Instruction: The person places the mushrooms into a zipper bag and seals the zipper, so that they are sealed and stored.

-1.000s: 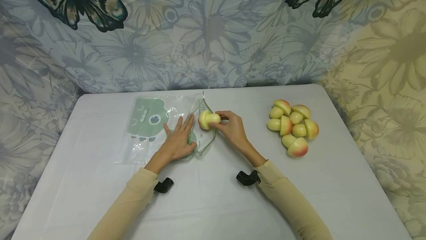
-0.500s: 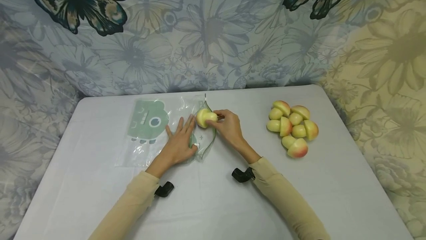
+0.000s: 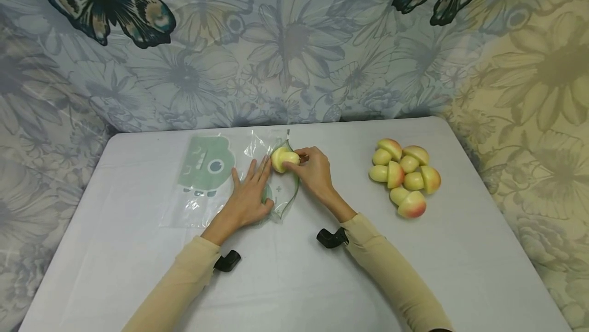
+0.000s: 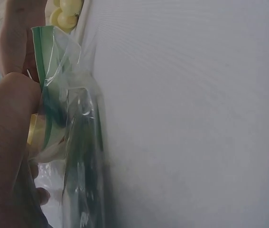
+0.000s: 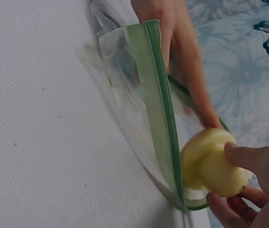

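A clear zip bag (image 3: 209, 168) with a green cartoon print lies flat on the table, its green-edged mouth (image 5: 165, 104) gaping toward the right. My left hand (image 3: 248, 199) rests on the bag with fingers spread and straight, fingertips near the mouth. At that mouth my right hand (image 3: 315, 173) pinches a yellow toy mushroom (image 3: 284, 159) by its stem, thumb on one side and fingers on the other. The mushroom's cap (image 5: 193, 147) points into the bag, close beside a left fingertip, as the right wrist view shows. In the left wrist view the bag's plastic partly hides the fingers.
To the right, several more yellow mushrooms with reddish caps (image 3: 405, 176) lie in a cluster on the white-covered table (image 3: 285, 291). Patterned fabric with butterflies (image 3: 294, 45) hangs behind the table's far edge.
My right hand has shifted slightly left, bringing the mushroom deeper into the bag's mouth. My left hand stays nearly in place on the bag.
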`<control>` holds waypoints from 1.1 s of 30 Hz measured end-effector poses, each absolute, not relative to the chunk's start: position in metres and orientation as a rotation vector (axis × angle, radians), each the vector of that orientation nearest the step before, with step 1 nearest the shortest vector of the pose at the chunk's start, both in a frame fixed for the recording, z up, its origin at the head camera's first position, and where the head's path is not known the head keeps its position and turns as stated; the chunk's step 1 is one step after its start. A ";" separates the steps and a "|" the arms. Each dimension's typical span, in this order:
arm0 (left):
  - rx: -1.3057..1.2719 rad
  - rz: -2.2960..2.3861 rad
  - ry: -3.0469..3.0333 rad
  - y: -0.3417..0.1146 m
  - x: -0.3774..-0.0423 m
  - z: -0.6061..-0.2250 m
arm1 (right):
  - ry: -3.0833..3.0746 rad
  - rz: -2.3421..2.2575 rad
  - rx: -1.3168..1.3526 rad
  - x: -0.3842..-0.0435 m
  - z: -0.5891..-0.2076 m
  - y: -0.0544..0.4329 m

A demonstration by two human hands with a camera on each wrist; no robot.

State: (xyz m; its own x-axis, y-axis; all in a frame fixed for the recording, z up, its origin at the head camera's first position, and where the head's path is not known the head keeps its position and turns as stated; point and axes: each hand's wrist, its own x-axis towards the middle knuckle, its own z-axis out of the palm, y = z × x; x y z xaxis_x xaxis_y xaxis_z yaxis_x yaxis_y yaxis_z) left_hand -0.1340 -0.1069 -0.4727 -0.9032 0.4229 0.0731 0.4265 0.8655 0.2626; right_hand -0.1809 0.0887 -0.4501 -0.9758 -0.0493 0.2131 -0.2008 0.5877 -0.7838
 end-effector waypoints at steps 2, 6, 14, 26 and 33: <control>-0.689 -0.435 -3.017 -0.106 -0.134 -0.472 | -2.644 1.333 0.202 -0.181 -0.450 0.087; -0.684 -0.435 -3.019 -0.103 -0.135 -0.470 | -2.658 1.305 0.193 -0.182 -0.452 0.085; -0.664 -0.459 -3.053 -0.102 -0.136 -0.466 | -2.663 1.332 0.237 -0.184 -0.453 0.089; -0.662 -0.486 -3.084 -0.101 -0.134 -0.462 | -2.638 1.488 0.361 -0.178 -0.450 0.102; -0.668 -0.504 -3.107 -0.101 -0.133 -0.460 | -2.662 1.410 0.348 -0.179 -0.450 0.099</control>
State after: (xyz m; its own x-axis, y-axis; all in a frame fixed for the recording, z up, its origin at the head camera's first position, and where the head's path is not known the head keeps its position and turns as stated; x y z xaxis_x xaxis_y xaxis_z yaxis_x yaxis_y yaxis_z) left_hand -0.1333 -0.1009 -0.4597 -0.9109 0.4125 -0.0083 0.3887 0.8648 0.3178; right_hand -0.1786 0.0989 -0.4496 -0.9677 -0.1506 0.2019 -0.2517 0.5429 -0.8012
